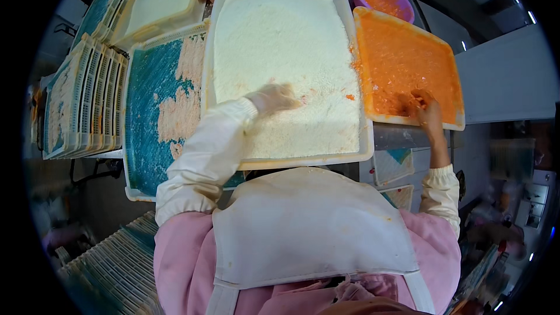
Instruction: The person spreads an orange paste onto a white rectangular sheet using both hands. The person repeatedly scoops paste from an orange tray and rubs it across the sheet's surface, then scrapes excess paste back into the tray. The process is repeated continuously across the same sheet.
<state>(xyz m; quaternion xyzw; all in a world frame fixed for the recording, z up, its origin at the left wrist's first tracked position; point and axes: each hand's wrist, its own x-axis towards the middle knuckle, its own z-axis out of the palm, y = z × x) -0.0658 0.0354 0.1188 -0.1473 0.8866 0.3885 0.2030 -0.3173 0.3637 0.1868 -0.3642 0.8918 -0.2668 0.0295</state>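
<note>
A large white plastic tray (367,148) of pale breadcrumb-like coating lies before me. My left hand (276,97), blurred, is low over the crumbs; small pinkish bits show by its fingertips, and its grip cannot be made out. To the right, my right hand (424,105) has bent fingers at the near edge of a tray of wet orange mixture (402,61), with orange stuff on the fingertips. Left of the crumbs, a tray lined with blue-green mesh (146,109) bears rows of crumb-coated pieces (179,113). An orange clump (350,96) sits on the crumbs.
Mesh-lined trays (87,100) stand tilted in a stack at the left, with more trays (113,267) at lower left. A purple basin (407,11) with orange mixture stands at the upper right. Another crumb tray (162,4) is at the upper left. Blurred people appear at the far lower edges.
</note>
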